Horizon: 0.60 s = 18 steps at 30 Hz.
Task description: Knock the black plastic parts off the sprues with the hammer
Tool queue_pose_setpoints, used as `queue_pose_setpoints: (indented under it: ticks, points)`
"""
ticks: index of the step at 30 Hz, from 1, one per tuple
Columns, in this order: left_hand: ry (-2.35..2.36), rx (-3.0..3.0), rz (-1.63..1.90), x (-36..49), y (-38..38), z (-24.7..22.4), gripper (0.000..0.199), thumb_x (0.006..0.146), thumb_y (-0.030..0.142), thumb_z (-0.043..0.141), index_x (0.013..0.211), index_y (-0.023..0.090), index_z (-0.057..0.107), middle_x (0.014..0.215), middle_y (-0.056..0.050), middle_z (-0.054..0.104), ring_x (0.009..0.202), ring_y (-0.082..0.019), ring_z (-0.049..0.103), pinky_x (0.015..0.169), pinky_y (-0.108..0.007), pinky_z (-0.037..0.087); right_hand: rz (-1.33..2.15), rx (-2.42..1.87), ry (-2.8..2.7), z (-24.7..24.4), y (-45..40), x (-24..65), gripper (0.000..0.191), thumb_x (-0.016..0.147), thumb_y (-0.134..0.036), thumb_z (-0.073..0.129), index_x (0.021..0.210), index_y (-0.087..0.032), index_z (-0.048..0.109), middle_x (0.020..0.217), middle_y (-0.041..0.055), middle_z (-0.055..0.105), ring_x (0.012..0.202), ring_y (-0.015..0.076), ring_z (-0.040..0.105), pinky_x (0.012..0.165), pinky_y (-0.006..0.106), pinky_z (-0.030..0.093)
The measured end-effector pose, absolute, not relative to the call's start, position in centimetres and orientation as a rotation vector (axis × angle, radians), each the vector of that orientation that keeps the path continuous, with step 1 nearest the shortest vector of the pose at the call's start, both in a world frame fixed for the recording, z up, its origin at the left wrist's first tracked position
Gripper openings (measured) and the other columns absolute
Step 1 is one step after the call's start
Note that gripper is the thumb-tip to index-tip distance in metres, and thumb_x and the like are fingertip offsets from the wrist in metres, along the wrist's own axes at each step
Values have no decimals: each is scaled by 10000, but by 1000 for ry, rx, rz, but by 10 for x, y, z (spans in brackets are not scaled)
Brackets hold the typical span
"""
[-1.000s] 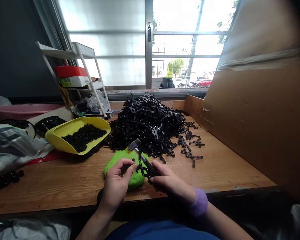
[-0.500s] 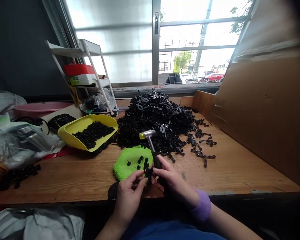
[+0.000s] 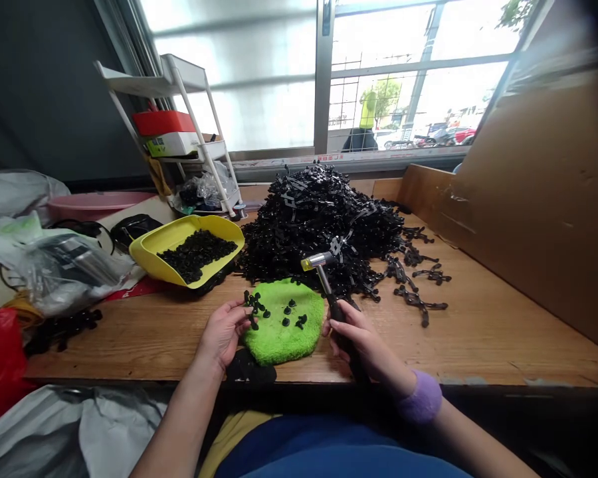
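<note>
Watching through the head camera, I have the left hand (image 3: 223, 335) pinched on a branching black part (image 3: 254, 305) at the left side of the green pad (image 3: 284, 345) on the table (image 3: 154, 352). The right hand (image 3: 359, 337) is wrapped around the hammer (image 3: 319, 261), its handle slanting up and leftward; small black pegs (image 3: 286, 322) sit on the pad between both hands, the leftmost near the left fingers.

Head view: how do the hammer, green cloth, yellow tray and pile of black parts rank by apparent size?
1. Pile of black parts
2. Yellow tray and green cloth, too alike to rank
3. Hammer
</note>
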<state>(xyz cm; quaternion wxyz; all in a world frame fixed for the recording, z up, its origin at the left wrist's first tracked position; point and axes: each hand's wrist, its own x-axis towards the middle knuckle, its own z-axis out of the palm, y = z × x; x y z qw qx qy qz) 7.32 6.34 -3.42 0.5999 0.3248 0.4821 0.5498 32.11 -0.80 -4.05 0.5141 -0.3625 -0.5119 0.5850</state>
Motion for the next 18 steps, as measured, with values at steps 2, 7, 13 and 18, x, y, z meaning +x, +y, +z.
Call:
queue_pose_setpoints:
  ticks: [2,7,13,18]
  points:
    - [1112,745,1259,75,64,-34,212,740,-36,564,918,73,525,743,-55,623,506,-91,615,410,-109,465,1417,-887,-1230,-43,-9,321,224,854,-248,491,1066,-202,434,791,0,561,496,94,519,363,173,353]
    - [1137,755,1237,76,66,-32,231,738,-36,568,934,74,514,739,-61,628,495,-96,616,407,-116,477,1451,-898,-1244,-49,-11,319,201,858,-288,499,1026,-192,443,699,-22,531,425,94,498,333,183,353]
    - [1170,782,1236,78,66,-31,260,722,-42,575,934,91,505,719,-44,625,474,-101,615,385,-117,468,1393,-913,-1377,-35,-11,322,178,890,-360,463,878,-184,439,697,-15,511,487,89,497,397,192,370]
    - [1165,785,1228,79,65,-29,246,719,-31,577,926,87,515,735,-60,637,473,-97,613,389,-117,468,1341,-977,-1455,-24,-7,326,204,900,-405,453,937,-205,457,629,-40,469,483,95,480,422,204,381]
